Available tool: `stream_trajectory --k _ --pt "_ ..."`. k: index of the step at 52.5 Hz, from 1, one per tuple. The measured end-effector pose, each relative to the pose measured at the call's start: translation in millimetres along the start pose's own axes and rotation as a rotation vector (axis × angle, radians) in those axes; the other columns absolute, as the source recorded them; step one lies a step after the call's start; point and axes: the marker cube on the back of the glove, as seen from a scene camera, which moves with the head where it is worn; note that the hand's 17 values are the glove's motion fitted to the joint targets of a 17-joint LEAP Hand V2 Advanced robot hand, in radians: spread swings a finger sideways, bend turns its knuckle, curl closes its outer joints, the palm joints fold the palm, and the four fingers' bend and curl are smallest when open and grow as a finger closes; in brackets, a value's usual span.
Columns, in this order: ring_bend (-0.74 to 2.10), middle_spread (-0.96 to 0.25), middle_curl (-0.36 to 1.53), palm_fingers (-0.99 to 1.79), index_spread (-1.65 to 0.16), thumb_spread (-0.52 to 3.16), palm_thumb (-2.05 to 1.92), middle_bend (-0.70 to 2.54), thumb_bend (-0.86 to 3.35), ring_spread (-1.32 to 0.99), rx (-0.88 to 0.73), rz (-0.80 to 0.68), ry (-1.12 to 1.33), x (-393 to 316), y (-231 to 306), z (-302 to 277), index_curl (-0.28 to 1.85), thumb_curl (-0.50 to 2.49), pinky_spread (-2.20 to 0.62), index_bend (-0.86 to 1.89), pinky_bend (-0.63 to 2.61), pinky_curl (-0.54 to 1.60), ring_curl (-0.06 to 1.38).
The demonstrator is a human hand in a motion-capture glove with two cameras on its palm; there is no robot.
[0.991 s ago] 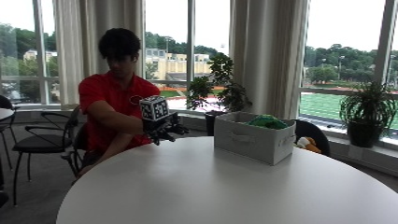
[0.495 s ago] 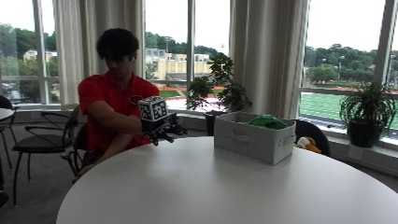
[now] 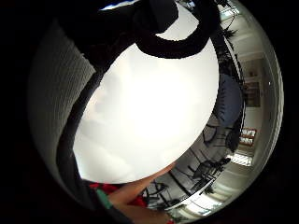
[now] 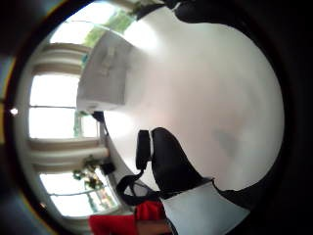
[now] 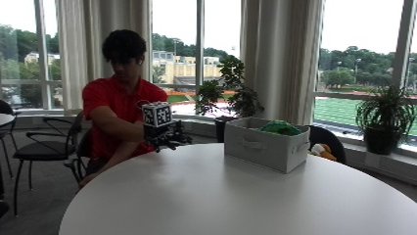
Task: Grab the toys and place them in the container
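From across the table, the gloved right hand (image 5: pixel 168 138) hangs in the air above the near rim of the round white table (image 5: pixel 215 200), on the person's side. Its fingers point downward and hold nothing that I can make out; whether they are straight or curled I cannot tell. The grey fabric container (image 5: pixel 267 143) stands on the tabletop at about three o'clock from that hand, well apart from it, its long side running away toward the windows. A green toy (image 5: pixel 280 128) already sits inside, poking above the rim. Beyond the container, off the table near a dark chair, an orange-and-white soft toy (image 5: pixel 322 151) shows. No toy lies on the tabletop, so I judge the next reach would go past the container, which stands right in the way.

The little-finger palm view shows only bare tabletop (image 3: pixel 149 116) under the hand, with glove straps at the edge.

The thumb-side palm view shows the same white surface, the container (image 4: pixel 105 78) standing on it some way off, and one black-gloved finger (image 4: pixel 171 161) jutting into the picture over the table.
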Motion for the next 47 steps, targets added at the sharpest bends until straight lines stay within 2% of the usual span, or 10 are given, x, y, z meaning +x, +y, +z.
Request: stream_trajectory --k 47 --pt "0.19 -0.11 0.16 -0.09 -0.45 1.13 -0.03 0.11 -0.04 -0.04 -0.066 0.021 -0.012 -18 5 11 0.42 0.28 0.11 0.22 0.85 0.33 0.37"
